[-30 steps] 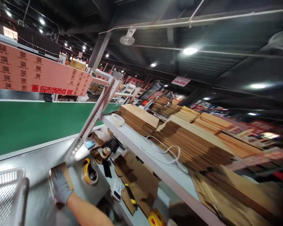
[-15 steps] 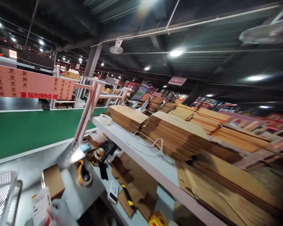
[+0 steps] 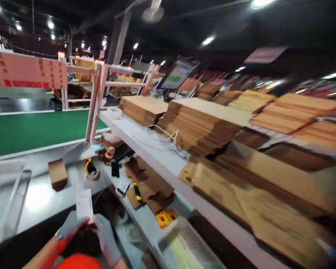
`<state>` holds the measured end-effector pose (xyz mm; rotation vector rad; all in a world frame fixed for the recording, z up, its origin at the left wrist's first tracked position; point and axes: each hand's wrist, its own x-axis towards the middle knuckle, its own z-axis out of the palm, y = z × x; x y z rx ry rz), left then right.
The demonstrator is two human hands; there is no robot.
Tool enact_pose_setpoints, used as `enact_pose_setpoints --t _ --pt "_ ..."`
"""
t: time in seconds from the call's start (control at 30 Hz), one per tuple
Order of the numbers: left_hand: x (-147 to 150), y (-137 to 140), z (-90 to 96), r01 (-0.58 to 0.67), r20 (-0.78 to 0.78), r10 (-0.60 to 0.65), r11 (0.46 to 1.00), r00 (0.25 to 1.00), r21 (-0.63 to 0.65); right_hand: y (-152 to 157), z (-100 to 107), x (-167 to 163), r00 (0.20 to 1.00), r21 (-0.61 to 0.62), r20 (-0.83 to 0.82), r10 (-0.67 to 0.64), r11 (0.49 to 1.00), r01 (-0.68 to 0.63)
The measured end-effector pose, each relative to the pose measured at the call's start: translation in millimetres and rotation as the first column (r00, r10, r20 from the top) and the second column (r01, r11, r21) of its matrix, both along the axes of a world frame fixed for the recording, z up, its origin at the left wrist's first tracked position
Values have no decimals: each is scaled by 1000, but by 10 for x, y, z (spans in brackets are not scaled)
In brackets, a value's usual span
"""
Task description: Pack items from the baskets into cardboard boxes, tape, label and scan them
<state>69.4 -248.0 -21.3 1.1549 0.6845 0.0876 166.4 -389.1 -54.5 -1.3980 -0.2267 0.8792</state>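
Observation:
My left hand [image 3: 68, 228], in a grey glove with a red cuff, is low at the bottom left and grips a white paper slip [image 3: 84, 203] that stands upright. My right hand [image 3: 106, 236], also gloved, curls close to the slip's lower edge; blur hides whether it grips anything. A small closed cardboard box [image 3: 58, 173] lies on the steel table [image 3: 42, 198] beyond the hands. A yellow tape dispenser [image 3: 91, 170] sits just right of the box.
A white mesh basket [image 3: 2, 194] stands at the left, and a green conveyor belt [image 3: 30, 130] runs behind the table. Flat cardboard stacks [image 3: 201, 123] fill the white shelf [image 3: 156, 153] on the right. Cardboard scraps [image 3: 148, 183] and a yellow-red packet [image 3: 166, 218] lie below.
My left hand left the small box, took up the paper slip and drew back toward me. The view swung down and right; the right hand has come into view.

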Motion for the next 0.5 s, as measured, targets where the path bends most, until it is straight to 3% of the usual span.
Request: enact_pose_setpoints --t 0.13,0.3,0.5 --pt "164 -326 -108 -64 -41 61 996 997 -66 -368 77 50 995 59 -76 -66 996 71" --pt "213 -643 -195 -128 -70 121 987 990 -96 -759 -12 12 984 68 -147 -101 991 112" --pt "200 -759 -235 -81 -84 76 994 994 -67 -926 -155 -36 969 96 -215 -123 985 146"
